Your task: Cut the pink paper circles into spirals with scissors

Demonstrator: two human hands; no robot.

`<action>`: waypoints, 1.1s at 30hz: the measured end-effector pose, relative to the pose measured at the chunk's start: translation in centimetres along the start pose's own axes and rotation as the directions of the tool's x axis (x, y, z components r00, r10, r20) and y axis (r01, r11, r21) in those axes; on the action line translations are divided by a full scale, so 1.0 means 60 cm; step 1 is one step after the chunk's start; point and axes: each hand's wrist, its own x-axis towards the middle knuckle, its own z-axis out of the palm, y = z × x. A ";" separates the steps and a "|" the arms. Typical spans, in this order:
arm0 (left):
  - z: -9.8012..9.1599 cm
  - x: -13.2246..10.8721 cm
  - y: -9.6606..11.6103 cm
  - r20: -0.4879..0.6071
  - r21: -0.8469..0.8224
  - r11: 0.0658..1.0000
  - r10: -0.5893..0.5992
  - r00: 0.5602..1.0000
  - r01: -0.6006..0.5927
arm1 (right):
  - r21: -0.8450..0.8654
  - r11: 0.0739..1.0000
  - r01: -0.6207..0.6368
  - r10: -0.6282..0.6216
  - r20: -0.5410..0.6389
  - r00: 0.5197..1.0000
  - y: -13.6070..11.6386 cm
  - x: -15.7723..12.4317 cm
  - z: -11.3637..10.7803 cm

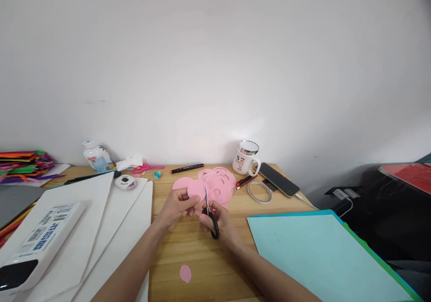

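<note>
My left hand [178, 207] pinches a pink paper circle [197, 188] between thumb and fingers. Black-handled scissors [214, 225] are gripped in my right hand [220, 225], blades pointing up beside the circle's right edge. Behind both hands lies a pile of cut pink paper pieces [220, 183], some with round holes. A small pink petal-shaped piece [185, 273] rests on the wooden table [202, 257], nearer to me.
White sheets [131, 230] with a boxed device [43, 239] lie left, a bottle [98, 156] and pipe cleaners [25, 165] behind. A black marker [187, 168], mug [245, 158], ring [259, 192] and phone [279, 179] stand or lie at the back. Light-blue paper [323, 252] lies right.
</note>
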 end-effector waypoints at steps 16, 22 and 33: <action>-0.012 0.005 -0.009 -0.012 -0.017 0.999 0.031 0.999 -0.032 | -0.015 0.999 -0.036 0.035 -0.037 0.999 -0.007 -0.004 0.002; -0.011 0.007 -0.004 -0.034 -0.069 0.996 0.048 0.998 -0.051 | 0.035 0.998 -0.047 0.048 -0.018 0.999 -0.002 -0.003 0.001; -0.001 0.004 -0.008 -0.030 -0.036 0.997 0.070 0.997 -0.071 | 0.009 1.000 -0.025 0.025 0.012 1.000 0.025 -0.001 -0.002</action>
